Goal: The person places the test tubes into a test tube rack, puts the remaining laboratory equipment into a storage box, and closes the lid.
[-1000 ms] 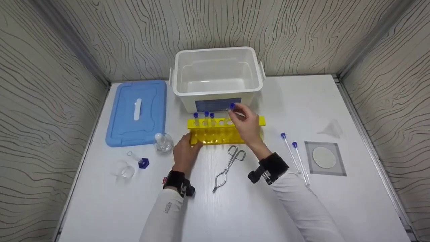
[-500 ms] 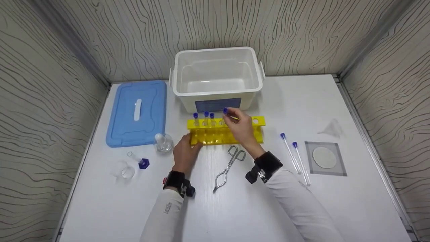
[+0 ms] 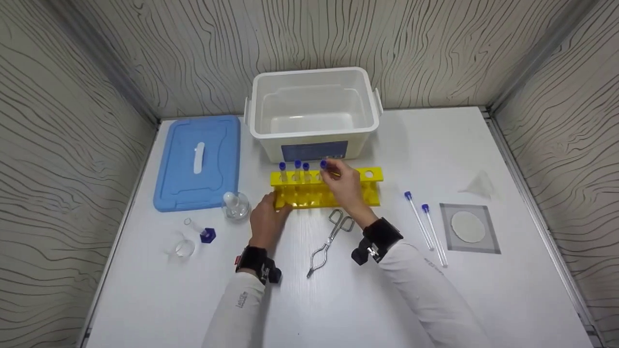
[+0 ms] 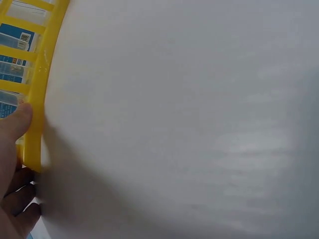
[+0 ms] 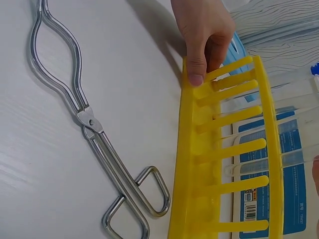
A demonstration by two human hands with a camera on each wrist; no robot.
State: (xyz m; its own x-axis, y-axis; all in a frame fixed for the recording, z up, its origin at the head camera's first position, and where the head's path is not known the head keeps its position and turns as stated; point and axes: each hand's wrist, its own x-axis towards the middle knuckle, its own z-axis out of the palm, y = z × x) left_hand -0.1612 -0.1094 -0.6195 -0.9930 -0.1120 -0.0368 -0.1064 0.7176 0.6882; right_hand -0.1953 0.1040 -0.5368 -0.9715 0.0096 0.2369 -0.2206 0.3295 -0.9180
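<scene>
A yellow test-tube rack (image 3: 367, 189) stands in front of the white bin, with three blue-capped tubes (image 3: 297, 166) upright in its left holes. My left hand (image 3: 275, 204) grips the rack's left end; its thumb (image 5: 195, 74) presses on the end bar, and the rack (image 4: 36, 99) fills the left edge of the left wrist view. My right hand (image 3: 333, 171) pinches the top of a fourth blue-capped tube (image 3: 323, 165), which stands low in the hole beside the other three. The rack (image 5: 224, 164) runs across the right wrist view, with clear tubes (image 5: 284, 159) behind its bars.
The open white bin (image 3: 314, 137) stands behind the rack, its blue lid (image 3: 198, 159) to the left. Steel tongs (image 3: 331, 237) lie in front. Two capped tubes (image 3: 425, 227), a funnel (image 3: 478, 186) and a mesh pad (image 3: 468, 227) lie right. Glassware (image 3: 235, 205) sits left.
My right hand moved left and down with the tube, from above the rack's middle to the hole beside the three tubes. The left hand stayed on the rack.
</scene>
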